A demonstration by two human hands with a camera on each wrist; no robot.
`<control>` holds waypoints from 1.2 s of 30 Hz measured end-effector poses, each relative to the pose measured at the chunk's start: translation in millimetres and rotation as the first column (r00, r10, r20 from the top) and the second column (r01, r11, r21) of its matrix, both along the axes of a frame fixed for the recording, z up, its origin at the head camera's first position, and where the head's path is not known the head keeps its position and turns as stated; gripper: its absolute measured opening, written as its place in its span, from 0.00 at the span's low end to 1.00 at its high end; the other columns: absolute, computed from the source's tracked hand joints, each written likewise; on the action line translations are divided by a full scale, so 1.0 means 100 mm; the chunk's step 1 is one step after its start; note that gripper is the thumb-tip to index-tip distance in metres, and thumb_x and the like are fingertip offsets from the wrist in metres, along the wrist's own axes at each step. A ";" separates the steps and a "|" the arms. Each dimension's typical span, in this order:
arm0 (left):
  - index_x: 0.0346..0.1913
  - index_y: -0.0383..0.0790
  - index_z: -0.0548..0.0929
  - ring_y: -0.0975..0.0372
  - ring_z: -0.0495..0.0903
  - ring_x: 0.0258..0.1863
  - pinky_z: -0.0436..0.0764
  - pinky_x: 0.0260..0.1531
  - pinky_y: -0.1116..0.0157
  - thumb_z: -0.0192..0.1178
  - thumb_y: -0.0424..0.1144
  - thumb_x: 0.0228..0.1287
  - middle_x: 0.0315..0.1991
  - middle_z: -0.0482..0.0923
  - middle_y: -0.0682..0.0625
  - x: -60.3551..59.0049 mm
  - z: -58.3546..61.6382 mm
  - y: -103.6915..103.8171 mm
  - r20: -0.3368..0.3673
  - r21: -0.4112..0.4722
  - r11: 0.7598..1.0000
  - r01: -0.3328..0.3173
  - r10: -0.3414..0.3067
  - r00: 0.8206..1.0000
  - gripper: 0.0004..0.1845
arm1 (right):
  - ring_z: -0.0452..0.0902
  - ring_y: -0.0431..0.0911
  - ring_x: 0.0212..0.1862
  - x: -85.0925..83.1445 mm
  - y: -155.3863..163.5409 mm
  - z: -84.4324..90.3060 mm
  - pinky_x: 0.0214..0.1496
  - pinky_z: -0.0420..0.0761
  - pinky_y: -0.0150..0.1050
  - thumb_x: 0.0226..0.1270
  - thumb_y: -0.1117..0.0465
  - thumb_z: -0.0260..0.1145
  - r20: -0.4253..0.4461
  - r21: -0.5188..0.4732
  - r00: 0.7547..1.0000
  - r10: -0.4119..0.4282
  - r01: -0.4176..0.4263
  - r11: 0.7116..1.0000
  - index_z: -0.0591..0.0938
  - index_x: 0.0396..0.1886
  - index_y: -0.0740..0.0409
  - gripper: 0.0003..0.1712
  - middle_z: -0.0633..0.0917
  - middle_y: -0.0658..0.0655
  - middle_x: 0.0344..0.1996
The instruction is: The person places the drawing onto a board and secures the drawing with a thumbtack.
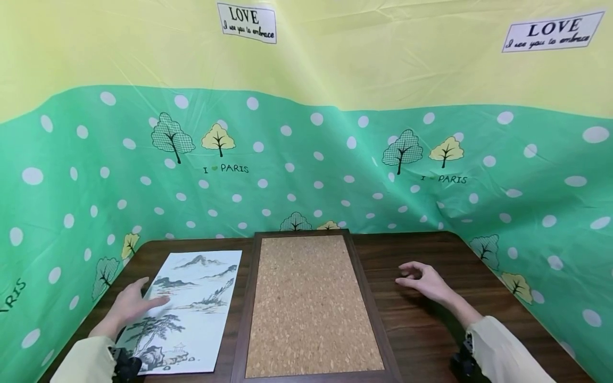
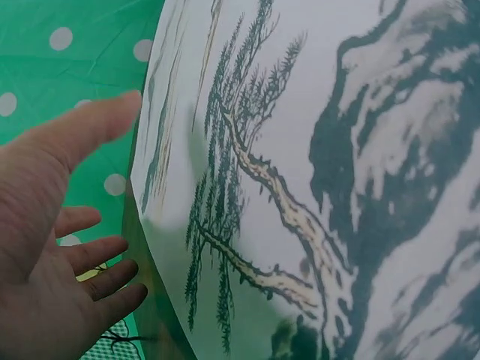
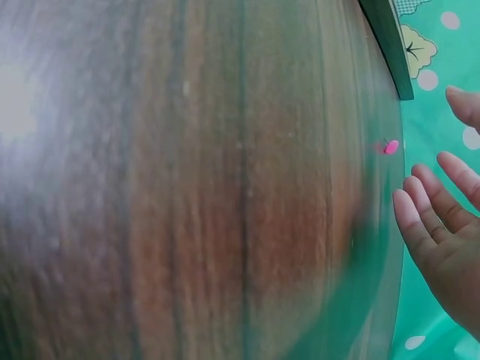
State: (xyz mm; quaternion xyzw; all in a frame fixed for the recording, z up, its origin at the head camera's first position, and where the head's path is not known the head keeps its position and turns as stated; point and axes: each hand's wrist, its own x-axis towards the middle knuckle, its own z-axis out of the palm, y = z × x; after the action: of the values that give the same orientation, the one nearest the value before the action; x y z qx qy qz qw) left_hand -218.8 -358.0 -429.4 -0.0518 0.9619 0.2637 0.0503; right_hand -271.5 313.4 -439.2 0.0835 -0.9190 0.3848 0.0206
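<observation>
A sheet with an ink landscape painting point(image 1: 206, 298) of mountains and pine trees lies on the left part of the table. My left hand point(image 1: 134, 303) hovers at its left edge, thumb stretched over the paper and fingers loosely spread, holding nothing. In the left wrist view, that hand point(image 2: 67, 217) is beside the sheet's edge. My right hand point(image 1: 426, 281) is over the table to the right, fingers loosely bent with nothing between them. Seen from the right wrist, a small pink push pin point(image 3: 391, 147) rests on the wood near the fingertips point(image 3: 405, 202).
A cork board point(image 1: 311, 308) in a dark brown wooden frame point(image 1: 366, 290) occupies the middle of the dark wooden table point(image 1: 397, 247). Behind and around the table hangs a green and yellow cloth point(image 1: 325, 175) printed with dots and trees.
</observation>
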 end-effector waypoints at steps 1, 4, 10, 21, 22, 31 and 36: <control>0.62 0.14 0.48 0.29 0.52 0.56 0.62 0.49 0.38 0.61 0.60 0.51 0.59 0.49 0.18 0.00 0.00 -0.01 0.003 0.002 1.000 -0.004 0.004 1.000 0.56 | 0.74 0.46 0.38 0.00 0.00 -0.01 0.34 0.74 0.35 0.54 0.53 0.68 0.003 -0.008 1.000 0.002 -0.002 1.000 0.75 0.49 0.69 0.29 0.80 0.64 0.40; 0.62 0.14 0.49 0.29 0.53 0.56 0.62 0.49 0.38 0.63 0.59 0.49 0.59 0.50 0.19 0.00 -0.02 -0.02 0.009 0.005 1.000 -0.009 0.009 1.000 0.56 | 0.74 0.46 0.38 -0.01 -0.01 -0.03 0.33 0.74 0.34 0.54 0.55 0.68 0.018 -0.035 1.000 0.008 -0.007 0.999 0.75 0.48 0.69 0.27 0.80 0.64 0.40; 0.61 0.13 0.49 0.29 0.55 0.54 0.64 0.48 0.39 0.67 0.53 0.48 0.58 0.52 0.18 -0.01 -0.07 -0.04 0.006 -0.002 1.000 -0.003 0.003 1.000 0.55 | 0.74 0.46 0.36 -0.04 -0.02 -0.05 0.32 0.75 0.33 0.53 0.62 0.69 0.018 -0.072 0.998 0.054 -0.052 0.996 0.74 0.47 0.73 0.25 0.79 0.65 0.38; 0.59 0.12 0.53 0.30 0.58 0.52 0.65 0.48 0.40 0.67 0.48 0.49 0.54 0.56 0.18 -0.01 -0.06 0.05 0.001 -0.044 0.999 -0.025 0.025 1.000 0.50 | 0.71 0.43 0.30 -0.12 0.00 -0.10 0.29 0.73 0.32 0.53 0.67 0.67 0.025 -0.021 0.994 0.102 -0.101 0.995 0.78 0.41 0.72 0.17 0.79 0.57 0.30; 0.59 0.12 0.53 0.30 0.59 0.52 0.65 0.48 0.40 0.67 0.48 0.48 0.54 0.57 0.18 -0.01 -0.06 0.05 0.006 -0.044 0.998 -0.034 0.034 0.999 0.50 | 0.71 0.43 0.30 -0.13 -0.01 -0.10 0.29 0.73 0.32 0.53 0.67 0.67 0.018 -0.007 0.994 0.106 -0.105 0.994 0.78 0.40 0.72 0.16 0.79 0.57 0.29; 0.57 0.12 0.57 0.32 0.61 0.50 0.66 0.47 0.41 0.69 0.43 0.46 0.51 0.60 0.19 0.00 -0.06 0.03 0.034 -0.014 0.992 -0.123 0.123 0.992 0.46 | 0.73 0.40 0.26 -0.15 -0.03 -0.12 0.27 0.74 0.31 0.52 0.67 0.66 -0.009 0.054 0.996 0.086 -0.085 0.995 0.82 0.32 0.67 0.08 0.81 0.54 0.24; 0.55 0.13 0.60 0.34 0.66 0.46 0.69 0.44 0.43 0.67 0.37 0.48 0.49 0.64 0.20 0.02 -0.07 0.00 0.029 -0.017 0.989 -0.147 0.147 0.989 0.39 | 0.73 0.38 0.26 -0.16 -0.05 -0.13 0.27 0.74 0.31 0.52 0.68 0.66 -0.021 0.093 0.994 0.106 -0.103 0.990 0.84 0.29 0.65 0.04 0.82 0.53 0.24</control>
State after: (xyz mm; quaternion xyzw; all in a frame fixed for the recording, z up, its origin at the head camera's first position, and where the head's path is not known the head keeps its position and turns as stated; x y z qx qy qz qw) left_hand -216.8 -358.0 -436.1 -0.1269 0.9566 0.2585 0.0451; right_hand -287.6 308.5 -451.8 0.1375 -0.9297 0.3416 0.0086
